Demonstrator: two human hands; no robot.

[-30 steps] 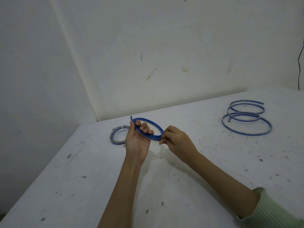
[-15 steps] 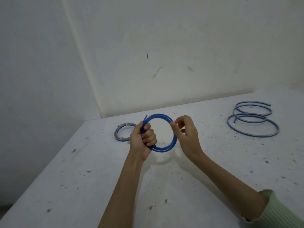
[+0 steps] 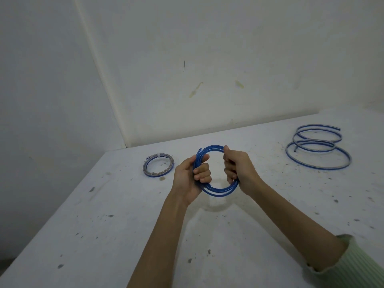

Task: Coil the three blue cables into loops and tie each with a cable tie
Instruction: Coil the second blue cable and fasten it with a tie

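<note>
Near the far left corner of the white bench, 1 small blue coil is laid flat, bound at its far side by a white cable tie. Just to its right, above the bench and not far from the far edge, a second blue coil is held upright in both hands. Its left side is gripped by the left hand, fingers curled round the strands and thumb pressed behind them; 1 cable end is seen sticking up above that hand. Its right side is gripped by the right hand, fingers closed round the strands. Toward the far right corner, a third blue cable is spread in loose, untied loops on the bench.
</note>
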